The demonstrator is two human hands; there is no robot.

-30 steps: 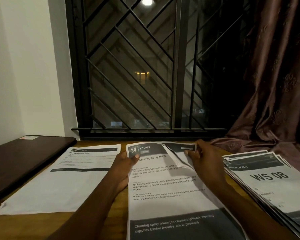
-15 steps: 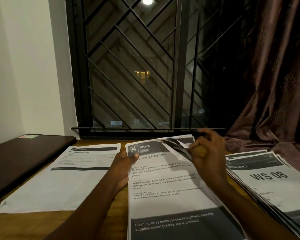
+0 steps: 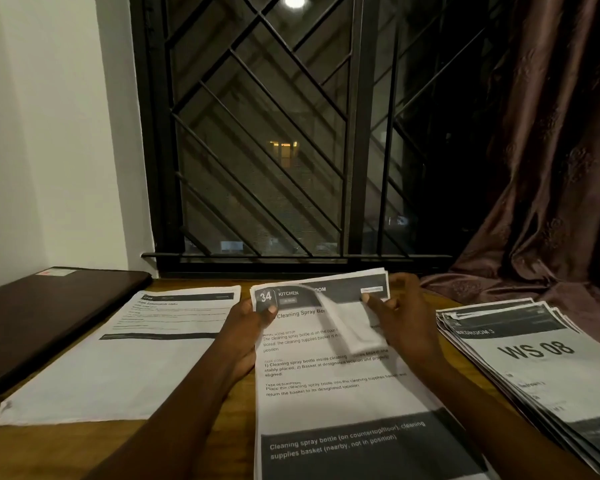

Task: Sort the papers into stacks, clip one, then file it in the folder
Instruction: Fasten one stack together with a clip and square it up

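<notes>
- Pinning middle stack [image 3: 326,393] corner with left hand [image 3: 252,323] thumb; pinching curled top sheet [image 3: 347,327] in right hand [image 3: 404,320].
- Risks creasing it, or dragging the stack askew, if yanked.

Bare L hand [image 3: 248,327], R hand [image 3: 402,318]

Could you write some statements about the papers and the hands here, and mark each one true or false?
1. The left hand grips the middle stack at its top left corner. True.
2. The top sheet of that stack lies fully flat. False: the right hand pinches its top right corner, which is folded back.
3. The dark folder lies to the right of all the papers. False: it lies to their left, beside the left stack.
4. The right stack shows "WS 08" on top. True.
</notes>
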